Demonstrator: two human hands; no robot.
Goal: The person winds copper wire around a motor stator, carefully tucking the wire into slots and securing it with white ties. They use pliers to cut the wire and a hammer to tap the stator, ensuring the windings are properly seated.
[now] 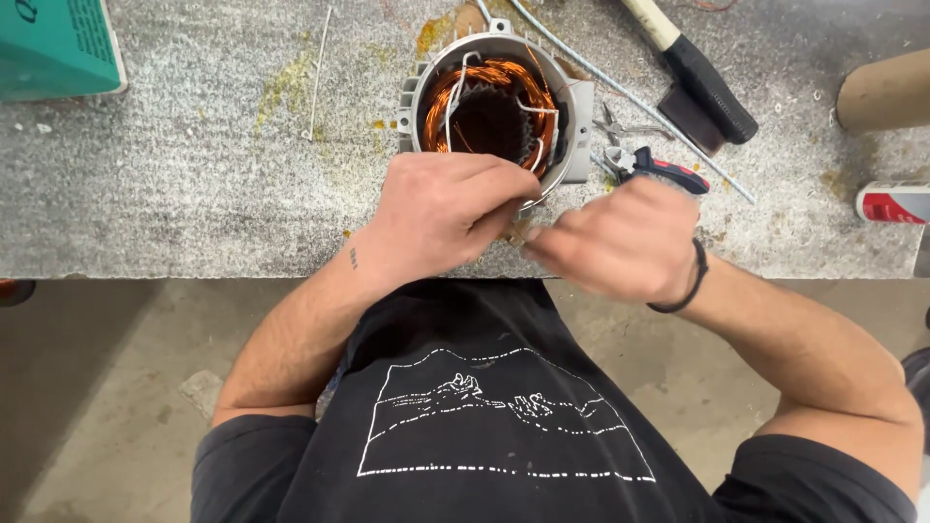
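A grey metal motor housing (579, 114) with copper windings (496, 76) inside stands on the grey workbench (194, 165). My left hand (441, 213) rests against the housing's near rim, fingers curled and pinching something thin there. My right hand (615, 240) is just to the right, fingers closed, fingertips meeting the left hand's near the rim. White strips (463, 89) stick out among the windings. What the fingers pinch is hidden.
Red and blue handled pliers (659, 167) lie right of the housing, with a black-handled hammer (702, 77) and a long thin metal rod (639, 102) behind. A teal box (58, 46) sits far left, a cardboard tube (883, 92) and a red-white can (893, 201) far right.
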